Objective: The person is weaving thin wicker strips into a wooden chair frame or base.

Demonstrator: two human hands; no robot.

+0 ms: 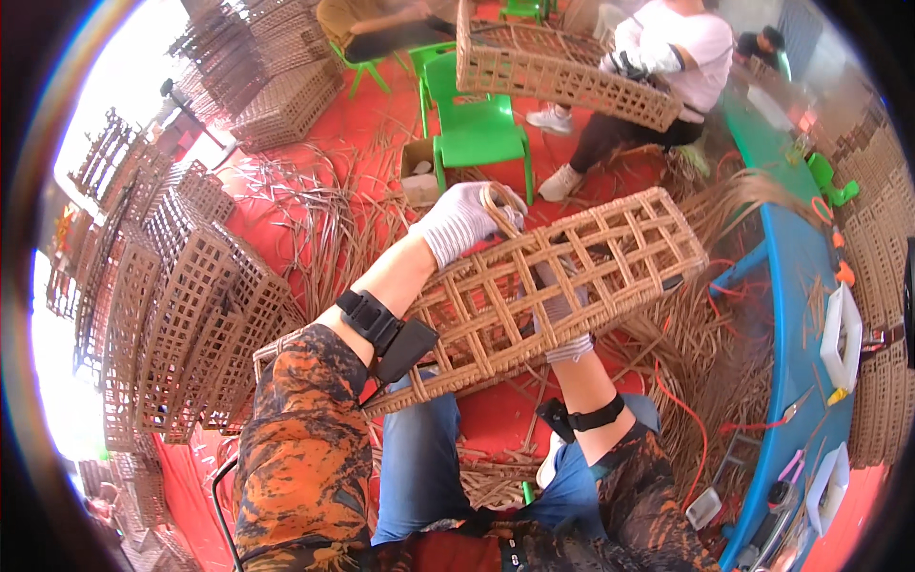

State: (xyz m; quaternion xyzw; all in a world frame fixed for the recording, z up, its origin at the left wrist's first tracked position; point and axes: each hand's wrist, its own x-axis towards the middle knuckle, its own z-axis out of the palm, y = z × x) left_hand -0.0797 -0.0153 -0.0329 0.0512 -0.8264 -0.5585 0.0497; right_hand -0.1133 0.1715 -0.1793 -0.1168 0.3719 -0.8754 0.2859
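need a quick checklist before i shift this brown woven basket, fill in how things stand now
1. Left hand, in a white striped glove, gripping the brown open-lattice woven basket: ok, at its upper edge.
2. Right hand, gloved alike, gripping securely: cannot tell, partly hidden behind the lattice.
3. Red floor free of loose brown flat strips: not ok, they lie scattered around.
4. Thin red cord out of the loose strips: not ok, it runs among them at right.
5. Green plastic chair ahead unoccupied: ok.
6. Co-worker's brown woven basket apart from yours: ok.
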